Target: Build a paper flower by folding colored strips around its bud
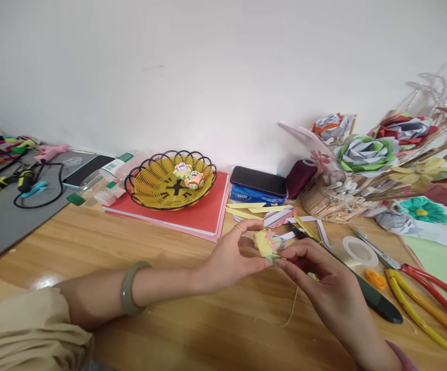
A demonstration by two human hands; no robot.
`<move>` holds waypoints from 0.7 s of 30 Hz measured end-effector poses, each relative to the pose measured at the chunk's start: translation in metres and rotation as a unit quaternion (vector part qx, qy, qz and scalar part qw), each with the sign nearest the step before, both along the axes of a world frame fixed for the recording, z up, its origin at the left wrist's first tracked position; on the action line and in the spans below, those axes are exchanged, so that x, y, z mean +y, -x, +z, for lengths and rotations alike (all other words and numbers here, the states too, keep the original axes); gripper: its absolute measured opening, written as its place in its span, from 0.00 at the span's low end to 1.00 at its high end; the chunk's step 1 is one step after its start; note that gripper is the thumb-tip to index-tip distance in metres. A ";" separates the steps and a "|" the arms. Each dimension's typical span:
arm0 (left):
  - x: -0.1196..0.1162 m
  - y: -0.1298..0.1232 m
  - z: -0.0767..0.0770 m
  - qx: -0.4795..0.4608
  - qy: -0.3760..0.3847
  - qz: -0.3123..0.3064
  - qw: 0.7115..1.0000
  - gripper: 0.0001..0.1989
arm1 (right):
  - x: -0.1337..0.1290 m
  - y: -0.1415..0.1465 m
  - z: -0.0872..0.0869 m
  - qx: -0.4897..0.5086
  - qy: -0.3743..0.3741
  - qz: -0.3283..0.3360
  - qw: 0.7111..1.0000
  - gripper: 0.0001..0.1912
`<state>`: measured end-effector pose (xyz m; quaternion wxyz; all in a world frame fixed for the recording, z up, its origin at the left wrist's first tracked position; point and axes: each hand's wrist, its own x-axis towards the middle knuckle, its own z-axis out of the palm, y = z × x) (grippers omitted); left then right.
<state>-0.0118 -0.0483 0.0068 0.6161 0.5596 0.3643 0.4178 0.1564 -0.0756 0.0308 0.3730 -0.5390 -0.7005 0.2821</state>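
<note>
Between my two hands is a small folded paper flower (pixel 265 244) in yellow, pink and green, held just above the wooden table. My left hand (pixel 233 257) grips its left side, thumb below and fingers curled behind. From the right, my right hand (pixel 319 275) pinches its lower edge between thumb and fingertips. A thin pale thread (pixel 293 309) trails onto the table below the hands. Folded paper strips (pixel 260 207) in yellow, white and pink lie just behind the flower. Two similar paper flowers (pixel 189 175) rest in a yellow woven basket (pixel 146 188).
The basket stands on red paper sheets (pixel 169 221). A phone (pixel 258 180) lies on a blue packet. To the right are scissors (pixel 428 288), a dark-handled knife (pixel 378 299), a tape-like spool (pixel 358 251) and a pot of paper flowers (pixel 319 203). Clear bottles (pixel 103 180) lie left.
</note>
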 end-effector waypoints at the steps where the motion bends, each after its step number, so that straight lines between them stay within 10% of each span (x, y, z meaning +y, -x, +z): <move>1: 0.000 0.000 0.000 0.000 -0.008 0.003 1.000 0.28 | -0.001 0.000 0.000 0.003 -0.003 -0.001 1.000 0.10; 13: 0.004 -0.003 -0.005 -0.036 -0.007 -0.004 0.999 0.29 | 0.002 0.000 -0.008 0.031 0.010 -0.017 0.999 0.07; 21: 0.000 -0.004 -0.002 0.007 0.007 0.007 1.000 0.28 | -0.005 0.002 -0.012 -0.119 -0.195 -0.029 0.973 0.03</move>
